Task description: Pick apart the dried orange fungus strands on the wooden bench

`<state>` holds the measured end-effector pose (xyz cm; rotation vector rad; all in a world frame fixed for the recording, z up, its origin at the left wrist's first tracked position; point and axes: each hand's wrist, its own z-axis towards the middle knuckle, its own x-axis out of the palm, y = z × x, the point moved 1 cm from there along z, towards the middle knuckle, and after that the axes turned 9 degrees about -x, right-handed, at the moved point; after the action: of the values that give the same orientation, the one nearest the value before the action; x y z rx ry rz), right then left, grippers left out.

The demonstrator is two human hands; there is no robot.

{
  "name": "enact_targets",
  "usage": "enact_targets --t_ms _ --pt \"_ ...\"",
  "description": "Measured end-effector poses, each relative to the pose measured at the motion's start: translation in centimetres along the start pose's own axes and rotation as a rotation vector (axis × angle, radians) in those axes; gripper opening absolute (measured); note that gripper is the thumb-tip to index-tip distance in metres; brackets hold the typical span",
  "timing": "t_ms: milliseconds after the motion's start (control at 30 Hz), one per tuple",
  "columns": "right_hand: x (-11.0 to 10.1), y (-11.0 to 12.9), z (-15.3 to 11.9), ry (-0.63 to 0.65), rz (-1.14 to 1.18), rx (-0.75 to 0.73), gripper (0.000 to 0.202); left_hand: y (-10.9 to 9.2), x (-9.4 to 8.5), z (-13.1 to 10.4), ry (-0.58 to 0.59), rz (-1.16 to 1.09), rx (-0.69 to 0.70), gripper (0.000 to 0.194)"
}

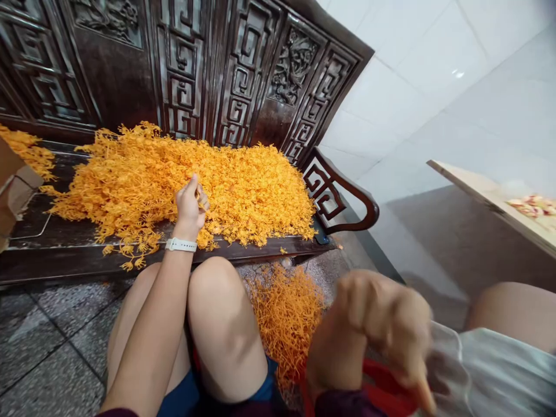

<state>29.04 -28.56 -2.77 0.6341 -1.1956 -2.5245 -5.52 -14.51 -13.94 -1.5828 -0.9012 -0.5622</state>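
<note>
Two sets of part-curled fingers (202,199), grasp unclear: left hand (189,202) by orange pile (256,191), right hand (388,321) blurred.

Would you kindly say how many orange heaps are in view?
3: a large heap of frilly orange pieces on the dark wooden bench, a smaller orange heap beyond the brown cardboard box, and a stringy orange heap on the speckled floor. Others may be hidden.

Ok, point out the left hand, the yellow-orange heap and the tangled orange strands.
Left hand (190,204): head view, middle of the hand.
Yellow-orange heap (228,186): head view, near the middle of its surface.
Orange strands (287,315): head view, middle of the tangle.
</note>
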Motion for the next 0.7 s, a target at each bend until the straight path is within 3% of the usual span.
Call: enact_targets --t_ms 67,133,233,333,400,500,567,633,700 --pt "-0.6 -4.0 3.2 -0.386 0.27 0.017 0.042 0.6 0.5 -0.5 0.036 -0.058 -0.098 0.048" --pt "-0.2 -8.2 5.3 -0.742 0.433 0.316 0.038 1.1 0.8 -0.8 0.071 -0.112 -0.181 0.048" --pt "2.1 -12.2 5.1 -0.81 0.578 0.523 0.028 1.4 0.8 -0.9 0.108 -0.151 -0.25 0.047" --pt "4.3 -13.4 2.4 -0.781 0.751 0.51 0.012 1.6 0.9 -0.9 0.152 -0.171 -0.288 0.045" --pt "5.4 -13.4 0.9 -0.744 0.814 0.527 0.013 1.8 1.0 -1.0 0.182 -0.199 -0.314 0.043" --pt "6.7 -12.4 -0.5 -0.721 0.837 0.568 0.014 2.5 1.3 -1.5 0.225 -0.252 -0.401 0.045" --pt "7.1 -10.9 -1.3 -0.662 0.791 0.518 0.018 3.0 1.5 -1.9 0.249 -0.285 -0.461 0.046" --pt "7.0 -8.8 -1.9 -0.453 0.711 0.396 0.026 3.5 1.8 -2.2 0.271 -0.303 -0.502 0.047" --pt "6.4 -7.1 -1.8 -0.033 0.657 0.296 0.028 3.8 2.0 -2.4 0.299 -0.305 -0.532 0.046"
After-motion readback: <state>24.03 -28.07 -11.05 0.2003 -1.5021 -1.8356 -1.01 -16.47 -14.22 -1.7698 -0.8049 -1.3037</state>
